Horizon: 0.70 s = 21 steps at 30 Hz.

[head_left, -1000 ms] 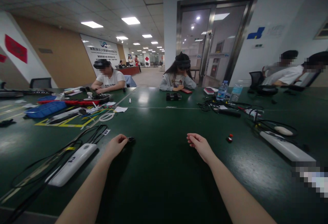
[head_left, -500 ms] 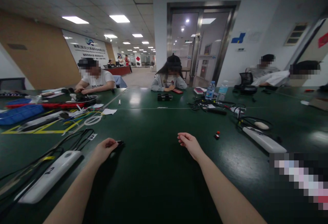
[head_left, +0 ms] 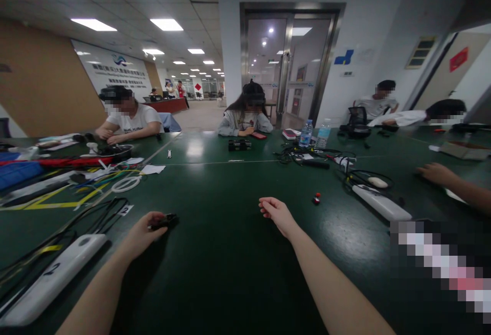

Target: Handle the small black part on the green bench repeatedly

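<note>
At the left, my left hand [head_left: 148,228] is closed with thumb and fingers around a small black object [head_left: 171,219], held just over or on the green table [head_left: 215,253]. What kind of object it is, I cannot tell. Some of it is hidden by the fingers. My right hand [head_left: 276,215] hovers over the middle of the table, its fingers curled together and closed. Whether anything small is inside them cannot be seen. To its right, apart from it, lies a small red and black item [head_left: 316,199].
White power strips lie left [head_left: 57,278] and right [head_left: 381,203], with cables around them. Farther back are a black case [head_left: 240,144], water bottles [head_left: 306,133] and a coil of white tubing [head_left: 126,184]. Several people sit around the table; a co-worker's hand [head_left: 437,174] rests at the right.
My view has turned slightly right, so the scene shifts left. The left fingers have shifted around the black object. A co-worker's forearm has appeared at the right edge.
</note>
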### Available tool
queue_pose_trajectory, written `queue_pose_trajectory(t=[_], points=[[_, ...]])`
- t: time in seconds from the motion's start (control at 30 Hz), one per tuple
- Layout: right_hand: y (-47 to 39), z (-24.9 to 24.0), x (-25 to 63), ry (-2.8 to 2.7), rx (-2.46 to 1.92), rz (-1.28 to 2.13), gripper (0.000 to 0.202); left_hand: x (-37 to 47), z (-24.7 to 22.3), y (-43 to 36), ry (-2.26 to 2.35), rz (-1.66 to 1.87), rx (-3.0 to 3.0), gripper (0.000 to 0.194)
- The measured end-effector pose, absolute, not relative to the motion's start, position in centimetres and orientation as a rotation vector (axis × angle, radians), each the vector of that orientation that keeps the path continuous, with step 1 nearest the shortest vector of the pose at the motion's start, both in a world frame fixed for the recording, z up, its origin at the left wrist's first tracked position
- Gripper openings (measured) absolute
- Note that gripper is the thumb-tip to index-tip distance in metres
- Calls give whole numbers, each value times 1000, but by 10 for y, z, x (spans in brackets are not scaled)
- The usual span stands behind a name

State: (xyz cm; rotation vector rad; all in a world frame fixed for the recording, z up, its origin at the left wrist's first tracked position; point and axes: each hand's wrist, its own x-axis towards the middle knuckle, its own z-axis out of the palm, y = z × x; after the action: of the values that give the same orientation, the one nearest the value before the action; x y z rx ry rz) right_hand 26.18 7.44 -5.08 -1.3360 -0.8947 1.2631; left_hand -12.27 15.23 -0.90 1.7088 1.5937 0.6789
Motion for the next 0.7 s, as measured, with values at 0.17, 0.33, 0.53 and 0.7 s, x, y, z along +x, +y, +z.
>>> queue_pose_trajectory(t=[0.17,0.33,0.53,0.7], points=[[77,-57,262,-908,-1330,1258,21,-133,-21,159,1591,777,1749,46],[75,-54,263,-931,-1320,1262,22,-135,-18,160,1761,732,1797,36],[74,-53,264,-938,-1321,1263,22,-122,-3,154,2041,549,1790,33],[73,-50,264,-934,-1326,1263,21,-87,-11,160,1834,567,1905,35]])
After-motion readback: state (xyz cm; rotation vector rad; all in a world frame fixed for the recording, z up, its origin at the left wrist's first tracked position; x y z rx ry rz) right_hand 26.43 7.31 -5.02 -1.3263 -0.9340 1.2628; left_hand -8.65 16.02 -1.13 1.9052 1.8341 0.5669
